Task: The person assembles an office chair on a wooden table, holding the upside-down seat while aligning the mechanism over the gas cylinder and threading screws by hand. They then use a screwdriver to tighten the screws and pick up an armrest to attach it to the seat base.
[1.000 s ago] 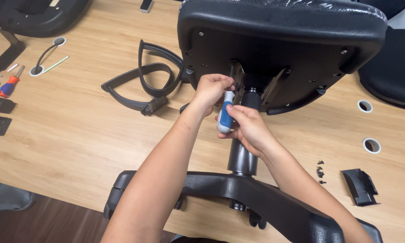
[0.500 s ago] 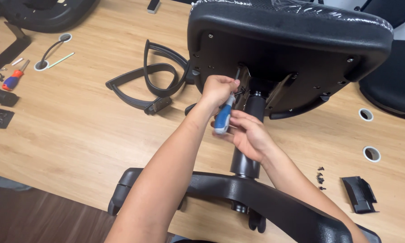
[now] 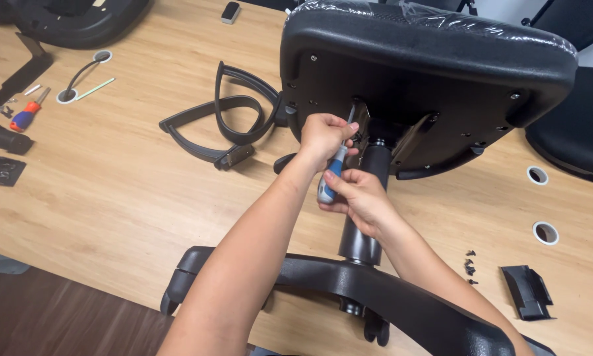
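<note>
Far left on the wooden table (image 3: 112, 198) there's one red-and-blue screwdriver (image 3: 27, 113), one short black cylinder part (image 3: 5, 138) and one flat black plate (image 3: 0, 169) nearer the edge. Moving right, one pair of black armrests (image 3: 227, 118) lies tangled together just left of the chair.

Middle of the scene: left hand (image 3: 323, 135) is up under the chair seat (image 3: 428, 79), fingers curled tight around the top of the blue-and-white screwdriver (image 3: 329, 177), right by the metal bracket (image 3: 361, 122). The right hand (image 3: 361, 201) sits just below it, fingers wrapped around the lower handle, so the tool is gripped between both hands, touching both, just left of the gas cylinder (image 3: 366, 211). The tip is hidden behind the left fingers.

Nearer, one black chair base (image 3: 349, 280). To the right, two round cable holes (image 3: 546, 232), a little cluster of black screws (image 3: 470, 267) (can't count them exactly) and one black plastic piece (image 3: 526, 292)
</note>
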